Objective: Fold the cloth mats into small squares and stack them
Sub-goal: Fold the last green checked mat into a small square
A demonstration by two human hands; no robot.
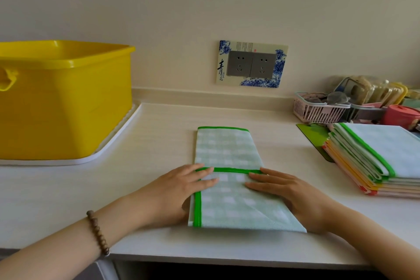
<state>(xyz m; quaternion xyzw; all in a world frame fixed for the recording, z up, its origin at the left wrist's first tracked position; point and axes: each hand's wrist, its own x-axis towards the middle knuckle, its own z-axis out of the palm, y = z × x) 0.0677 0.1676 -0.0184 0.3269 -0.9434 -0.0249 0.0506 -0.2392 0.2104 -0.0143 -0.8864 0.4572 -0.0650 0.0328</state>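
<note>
My left hand (pixel 181 191) and right hand (pixel 288 195), fingers straight, press flat on the soft green-checked mat (pixel 227 150), a long green-edged strip, its near end folded over.

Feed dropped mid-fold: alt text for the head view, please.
The left hand and right hand press flat on a green-checked cloth mat whose near end is folded over to its middle. A stack of folded mats lies to the right, a yellow tub on a white tray to the left.
</note>
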